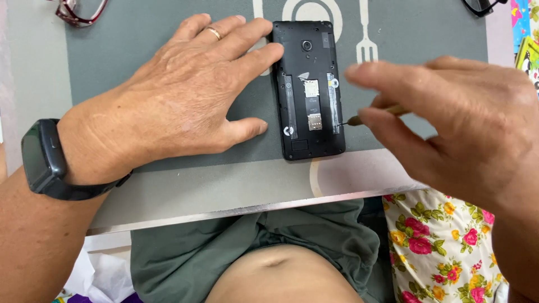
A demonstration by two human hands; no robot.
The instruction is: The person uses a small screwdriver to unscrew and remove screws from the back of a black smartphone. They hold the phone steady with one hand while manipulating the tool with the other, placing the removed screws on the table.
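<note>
item: black phone (pixel 308 90), back cover off, face down on grey mat (pixel 140 33); left hand (pixel 185 95) spread flat, steadying its left edge; right hand (pixel 449 123) pinching small screwdriver (pixel 368 116), tip at right edge; step: screw removal, needing accurate tip seating.

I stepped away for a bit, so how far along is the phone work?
Done: the phone lies face down with its back cover off, card slots showing. In hand: the left hand steadies its left edge while the right hand puts a screwdriver to its right edge. Left: the inner frame is still on.
</note>
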